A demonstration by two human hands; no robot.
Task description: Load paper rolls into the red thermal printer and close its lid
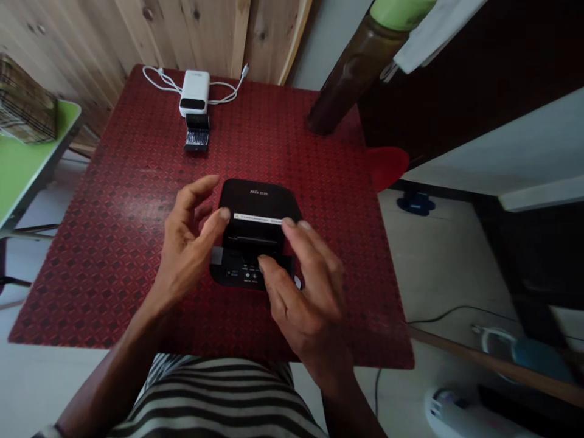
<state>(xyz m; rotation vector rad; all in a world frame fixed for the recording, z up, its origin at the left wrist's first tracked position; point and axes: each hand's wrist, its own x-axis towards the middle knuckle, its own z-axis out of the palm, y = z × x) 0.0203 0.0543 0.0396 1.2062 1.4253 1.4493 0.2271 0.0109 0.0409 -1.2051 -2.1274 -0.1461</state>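
A black device (258,204) with pale lettering on top lies on the red patterned table. A white label strip crosses it, with a dark slot below and a front panel (235,277) carrying small printed icons. My left hand (187,240) is open at its left side, the thumb tip at the left end of the strip and the fingers apart. My right hand (308,286) curls over the right side, fingertips at the right end of the strip and thumb on the front panel. It covers the device's lower right part.
At the back left of the red table (137,261) lies a white power bank (195,91) with a white cable and a small black-and-silver piece (197,132) before it. A tall brown bottle (351,67) with a green lid stands back right. A green table (22,158) adjoins left.
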